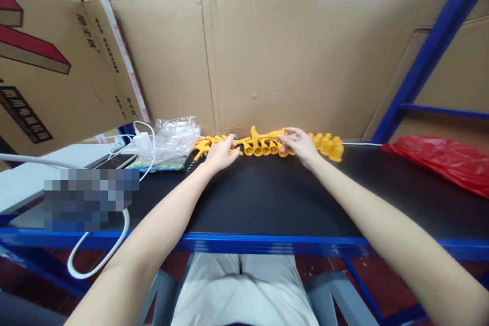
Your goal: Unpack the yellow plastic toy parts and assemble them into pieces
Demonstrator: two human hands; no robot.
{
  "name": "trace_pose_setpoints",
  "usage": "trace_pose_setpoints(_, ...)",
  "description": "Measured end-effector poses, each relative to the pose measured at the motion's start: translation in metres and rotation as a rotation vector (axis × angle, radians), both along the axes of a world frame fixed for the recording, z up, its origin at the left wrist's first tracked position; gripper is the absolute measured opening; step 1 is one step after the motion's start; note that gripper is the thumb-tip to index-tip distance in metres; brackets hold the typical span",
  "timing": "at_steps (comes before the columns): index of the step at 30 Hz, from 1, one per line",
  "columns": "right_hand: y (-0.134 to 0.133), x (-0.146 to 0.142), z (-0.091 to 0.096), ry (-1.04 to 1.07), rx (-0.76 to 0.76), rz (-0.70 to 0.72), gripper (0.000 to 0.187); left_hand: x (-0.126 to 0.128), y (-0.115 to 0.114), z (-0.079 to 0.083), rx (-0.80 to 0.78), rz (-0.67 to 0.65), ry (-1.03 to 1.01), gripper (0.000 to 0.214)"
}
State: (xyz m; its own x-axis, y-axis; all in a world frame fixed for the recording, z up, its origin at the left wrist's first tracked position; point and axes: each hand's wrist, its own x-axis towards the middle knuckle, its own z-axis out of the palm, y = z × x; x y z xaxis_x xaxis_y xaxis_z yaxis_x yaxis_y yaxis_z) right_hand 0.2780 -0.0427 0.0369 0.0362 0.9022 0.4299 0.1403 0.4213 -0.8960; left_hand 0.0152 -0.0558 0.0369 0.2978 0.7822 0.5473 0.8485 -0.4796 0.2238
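A row of several yellow plastic parts (263, 145) lies along the back of the black table (267, 198), against a cardboard wall. My left hand (220, 155) rests on the left end of the row, fingers curled over one yellow piece. My right hand (300, 143) reaches to the middle of the row and pinches a yellow part (275, 135) between thumb and fingers. More yellow parts (328, 145) sit just right of that hand.
A crumpled clear plastic bag (173, 137) and a white charger with cable (141, 140) lie at the back left. A red plastic bag (443, 160) is at the right. Blue shelf posts and cardboard boxes enclose the table.
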Motion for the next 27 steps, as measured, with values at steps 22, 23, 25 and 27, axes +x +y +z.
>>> trace_pose_setpoints(22,0.027,0.006,-0.006,-1.537,0.334,-0.560,0.032,-0.012,0.014,-0.007,-0.102,0.132,0.071,0.024)
trace_pose_setpoints(23,0.027,0.006,-0.007,-1.534,0.320,-0.565,0.032,-0.011,0.014,-0.007,-0.110,0.132,0.072,0.025)
trace_pose_setpoints(25,0.026,0.008,-0.007,-1.525,0.299,-0.574,0.033,-0.011,0.013,-0.006,-0.124,0.132,0.074,0.026)
trace_pose_setpoints(27,0.025,0.010,-0.006,-1.516,0.287,-0.576,0.033,-0.011,0.012,-0.006,-0.126,0.136,0.079,0.026)
